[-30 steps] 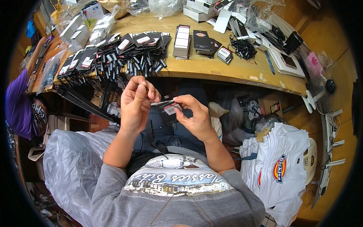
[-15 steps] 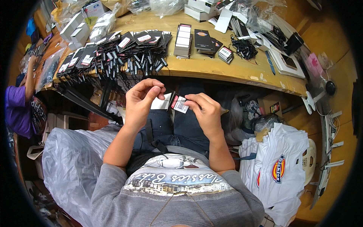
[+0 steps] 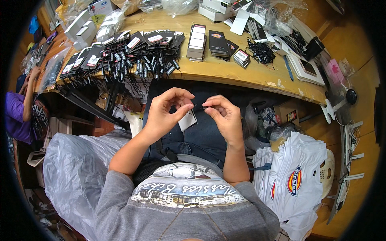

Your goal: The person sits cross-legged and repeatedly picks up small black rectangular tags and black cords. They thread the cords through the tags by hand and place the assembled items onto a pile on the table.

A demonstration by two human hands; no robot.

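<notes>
Tag (image 3: 188,119) now hangs below left hand (image 3: 163,112); both hands, right hand (image 3: 225,114) included, pinch its string (image 3: 199,106) taut where the tag was gripped before

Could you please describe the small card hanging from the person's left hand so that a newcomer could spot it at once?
Start at the long wooden table; just below its front edge, over the lap, the left hand and right hand nearly meet. The white card dangles from the left hand, the only tag off the table, unlike the fanned black tags.

At frame centre, the left hand (image 3: 165,110) and right hand (image 3: 223,114) pinch a thin dark string (image 3: 198,106) between them; a white rectangular card tag (image 3: 187,120) hangs below the left fingers.
</notes>
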